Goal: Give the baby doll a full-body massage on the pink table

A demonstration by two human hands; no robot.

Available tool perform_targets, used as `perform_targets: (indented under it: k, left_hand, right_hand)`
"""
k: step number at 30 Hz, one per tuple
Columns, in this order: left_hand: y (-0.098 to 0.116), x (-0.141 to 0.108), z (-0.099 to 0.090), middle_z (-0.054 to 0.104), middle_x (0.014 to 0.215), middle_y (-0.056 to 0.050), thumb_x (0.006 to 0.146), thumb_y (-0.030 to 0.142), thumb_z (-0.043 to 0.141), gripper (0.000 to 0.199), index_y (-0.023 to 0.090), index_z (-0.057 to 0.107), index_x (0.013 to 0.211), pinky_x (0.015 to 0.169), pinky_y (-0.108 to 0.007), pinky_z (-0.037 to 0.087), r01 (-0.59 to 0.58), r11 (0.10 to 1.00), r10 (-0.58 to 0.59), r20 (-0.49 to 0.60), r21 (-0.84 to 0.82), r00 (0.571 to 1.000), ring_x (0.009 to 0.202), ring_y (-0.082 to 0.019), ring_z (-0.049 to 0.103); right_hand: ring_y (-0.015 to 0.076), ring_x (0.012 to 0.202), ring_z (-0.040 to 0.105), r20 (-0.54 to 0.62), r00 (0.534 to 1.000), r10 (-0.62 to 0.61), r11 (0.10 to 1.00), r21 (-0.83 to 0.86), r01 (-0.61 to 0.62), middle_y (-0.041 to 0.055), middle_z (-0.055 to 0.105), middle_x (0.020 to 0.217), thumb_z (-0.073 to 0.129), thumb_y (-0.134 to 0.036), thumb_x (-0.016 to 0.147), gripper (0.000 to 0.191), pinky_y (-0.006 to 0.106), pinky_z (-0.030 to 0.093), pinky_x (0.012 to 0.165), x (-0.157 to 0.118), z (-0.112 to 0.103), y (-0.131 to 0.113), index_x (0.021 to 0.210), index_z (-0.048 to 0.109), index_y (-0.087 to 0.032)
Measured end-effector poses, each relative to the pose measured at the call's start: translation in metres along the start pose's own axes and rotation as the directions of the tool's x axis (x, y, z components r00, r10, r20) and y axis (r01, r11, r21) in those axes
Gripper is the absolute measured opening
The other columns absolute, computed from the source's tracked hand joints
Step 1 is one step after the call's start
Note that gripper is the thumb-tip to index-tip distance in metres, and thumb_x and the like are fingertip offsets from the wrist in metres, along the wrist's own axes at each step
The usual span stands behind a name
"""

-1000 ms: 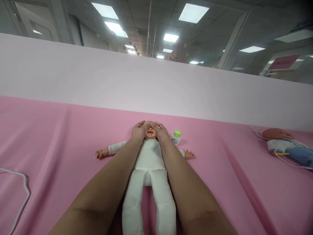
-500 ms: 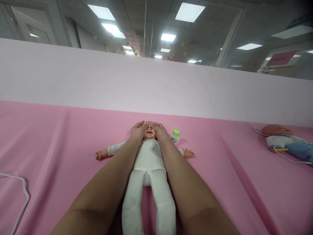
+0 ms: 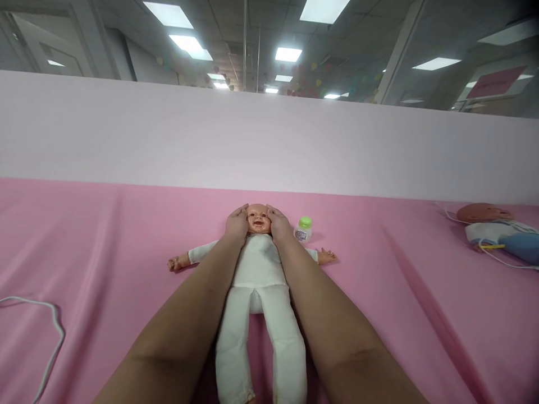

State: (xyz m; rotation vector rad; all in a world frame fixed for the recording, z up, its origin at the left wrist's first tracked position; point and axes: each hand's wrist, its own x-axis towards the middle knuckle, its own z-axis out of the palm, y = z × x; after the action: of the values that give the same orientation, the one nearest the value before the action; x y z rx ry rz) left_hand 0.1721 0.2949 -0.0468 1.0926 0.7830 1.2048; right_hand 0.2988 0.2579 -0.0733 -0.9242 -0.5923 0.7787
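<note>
- Pink surface [image 3: 130, 247], wrinkled; runs from bottom edge back to white panel.
- White cable [image 3: 56, 325], near left, lying curved on surface, well apart from doll.
- Doll [image 3: 259, 264], white suit, center of surface, on its back, legs toward camera, head at far end; arms stretched out to both sides.
- Person's bare forearms [image 3: 197, 303] reach in along both sides of doll, crossing over its arms.
- Left hand [image 3: 237, 225]: not closed, cupped along left side of doll's head, fingertips up near crown. Pressure, can't tell.
- Right hand [image 3: 279, 225]: same pose, opposite side of head; not pinching anything. Doll's face shows between the two hands, eyes and mouth uncovered.
- Small bottle [image 3: 303, 231], clear-looking, green cap, label on front; upright, just beside right hand.
- Second doll [image 3: 497, 231], far right, lying sideways, white and blue clothing, yellow strip and thin cord on it.
- White panel [image 3: 269, 146] behind surface.
- Glass above panel; ceiling lights [image 3: 288, 54], pink sign [image 3: 497, 82] upper right.
</note>
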Motion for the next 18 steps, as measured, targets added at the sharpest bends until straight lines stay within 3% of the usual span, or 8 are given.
perform_targets:
  k: [6, 10, 13, 18]
  left_hand:
    - [-0.002, 0.000, 0.002, 0.076, 0.110, -0.009, 0.090, 0.040, 0.067, 0.030, 0.020, 0.074, 0.111, 0.094, -0.037, 0.057, -0.034, 0.996, 0.037, -0.037, 0.083, 0.999, 0.104, -0.025, 0.070]
    - [-0.004, 0.001, 0.001, 0.075, 0.103, -0.009, 0.077, 0.045, 0.080, 0.043, 0.020, 0.070, 0.110, 0.087, -0.040, 0.058, -0.064, 0.997, 0.064, 0.000, 0.048, 0.998, 0.093, -0.025, 0.072]
    - [-0.003, 0.000, 0.001, 0.075, 0.102, -0.010, 0.070, 0.041, 0.087, 0.054, 0.019, 0.067, 0.115, 0.082, -0.041, 0.059, -0.047, 0.999, 0.047, 0.032, 0.016, 0.998, 0.086, -0.025, 0.073]
    - [0.001, -0.003, 0.002, 0.073, 0.096, -0.009, 0.068, 0.038, 0.087, 0.050, 0.018, 0.068, 0.109, 0.078, -0.039, 0.058, -0.029, 0.999, 0.029, 0.013, 0.030, 1.000, 0.081, -0.023, 0.072]
  right_hand:
    - [0.0233, 0.118, 0.067, 0.010, 1.000, -0.018, 0.999, -0.040, 0.018, 0.0051, 0.073, 0.124, 0.072, -0.037, 0.082, 0.033, 0.040, 0.053, 0.105, -0.004, 0.002, -0.002, 0.111, 0.072, -0.023]
    - [0.0242, 0.107, 0.070, 0.060, 0.998, -0.008, 0.996, -0.093, 0.013, 0.0057, 0.074, 0.117, 0.082, -0.050, 0.074, 0.051, 0.039, 0.058, 0.095, -0.011, 0.004, -0.007, 0.114, 0.068, -0.023]
    - [0.0240, 0.099, 0.072, 0.061, 0.998, 0.016, 0.989, -0.146, -0.007, 0.0059, 0.073, 0.116, 0.091, -0.049, 0.063, 0.065, 0.039, 0.060, 0.088, -0.012, 0.004, -0.010, 0.117, 0.065, -0.024]
    - [0.0229, 0.091, 0.072, 0.034, 0.999, 0.033, 0.987, -0.161, -0.027, 0.0039, 0.074, 0.103, 0.090, -0.049, 0.063, 0.059, 0.039, 0.060, 0.083, -0.007, 0.001, -0.006, 0.111, 0.067, -0.024]
